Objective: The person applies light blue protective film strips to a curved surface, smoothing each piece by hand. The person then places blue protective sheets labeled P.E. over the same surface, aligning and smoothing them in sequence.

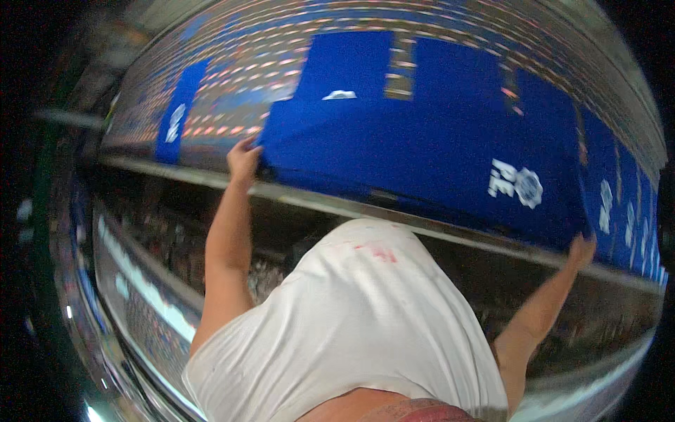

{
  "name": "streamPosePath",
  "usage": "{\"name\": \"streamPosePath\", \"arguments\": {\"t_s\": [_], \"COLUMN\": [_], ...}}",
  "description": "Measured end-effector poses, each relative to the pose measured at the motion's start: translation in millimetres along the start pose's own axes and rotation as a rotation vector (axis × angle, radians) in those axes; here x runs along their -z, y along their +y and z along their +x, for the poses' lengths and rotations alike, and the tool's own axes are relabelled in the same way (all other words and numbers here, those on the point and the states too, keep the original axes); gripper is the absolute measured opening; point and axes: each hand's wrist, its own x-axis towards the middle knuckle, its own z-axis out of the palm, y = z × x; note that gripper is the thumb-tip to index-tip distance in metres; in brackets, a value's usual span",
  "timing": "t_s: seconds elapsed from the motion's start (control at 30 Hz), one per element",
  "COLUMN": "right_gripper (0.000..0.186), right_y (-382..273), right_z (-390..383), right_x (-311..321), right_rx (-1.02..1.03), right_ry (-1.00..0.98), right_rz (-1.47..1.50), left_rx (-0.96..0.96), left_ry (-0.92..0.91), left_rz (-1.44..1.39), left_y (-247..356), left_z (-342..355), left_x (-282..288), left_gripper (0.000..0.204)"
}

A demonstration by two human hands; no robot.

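A large blue fabric panel [394, 151] is stretched between my hands along the near edge of a long table. White lettering and a round white emblem [529, 188] are printed toward its right side. My left hand [244, 162] is closed on the panel's left edge. At the lower right corner, my right hand [581, 251] grips the cloth, its fingers partly hidden and blurred. The panel overlaps or lies close against other blue pieces behind it; where one ends and another begins is hard to tell.
The long tabletop [235, 88] curves across the view, dotted with rows of pale and reddish marks. A narrow blue printed piece [181, 112] lies at left, and several more blue pieces [606, 200] line up at right. A pale rail [330, 204] edges the near side.
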Motion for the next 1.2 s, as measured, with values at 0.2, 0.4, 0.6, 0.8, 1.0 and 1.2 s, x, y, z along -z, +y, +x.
{"name": "streamPosePath", "arguments": {"t_s": [0.2,0.4,0.6,0.8,1.0,1.2], "right_gripper": [0.048,0.045,0.043,0.040,0.038,0.034], "right_y": [9.4,-92.7,-163.6,-324.8,-465.0,-537.4], "right_z": [5.0,-65.4,-120.4,-247.0,-363.2,-440.2], "right_x": [-1.0,40.6,60.3,94.9,149.7,188.4], "right_rx": [-0.010,-0.015,0.179,0.186,0.921,0.895], "right_ry": [0.350,0.481,0.553,0.366,0.309,0.189], "right_rz": [0.000,0.018,0.022,0.253,0.147,0.231], "left_rx": [0.113,0.034,-0.438,-0.302,-0.065,0.032], "left_ry": [-0.001,-0.125,0.002,0.060,0.062,0.004], "left_rz": [-0.120,0.033,0.365,0.968,1.107,0.993], "left_y": [-8.4,-21.6,-16.5,-86.0,-159.3,-178.9], "left_z": [1.7,6.0,32.7,156.9,250.0,292.4], "left_x": [-9.9,14.8,50.8,191.7,311.6,343.0], "left_gripper": [0.055,0.060,0.047,0.015,0.017,0.023]}}
